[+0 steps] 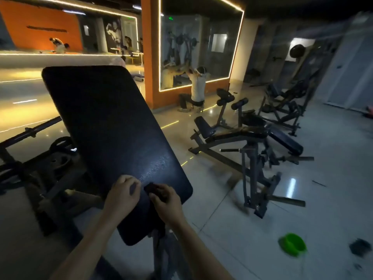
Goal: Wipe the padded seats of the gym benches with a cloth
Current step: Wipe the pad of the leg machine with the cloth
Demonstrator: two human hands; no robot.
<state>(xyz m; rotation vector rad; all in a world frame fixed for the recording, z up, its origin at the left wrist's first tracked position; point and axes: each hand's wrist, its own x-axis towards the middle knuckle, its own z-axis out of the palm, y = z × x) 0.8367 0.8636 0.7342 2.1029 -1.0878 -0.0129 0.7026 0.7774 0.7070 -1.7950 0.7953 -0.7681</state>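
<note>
A long black padded bench pad (pixel 113 126) tilts up and away from me, filling the middle of the view. Near its lower end my right hand (pixel 166 201) grips a small dark cloth (pixel 153 188) against the padding. My left hand (pixel 123 194) sits just to the left of it with its fingers curled, its fingertips close to the cloth; nothing shows inside it. A damp, shiny patch on the pad lies just above the two hands.
More black benches (pixel 238 134) and machines stand to the right on the tiled floor. A green bowl (pixel 292 244) and a dark object (pixel 361 247) lie on the floor at lower right. A barbell with plates (pixel 58 152) is at left. A person (pixel 197 89) squats by the mirror.
</note>
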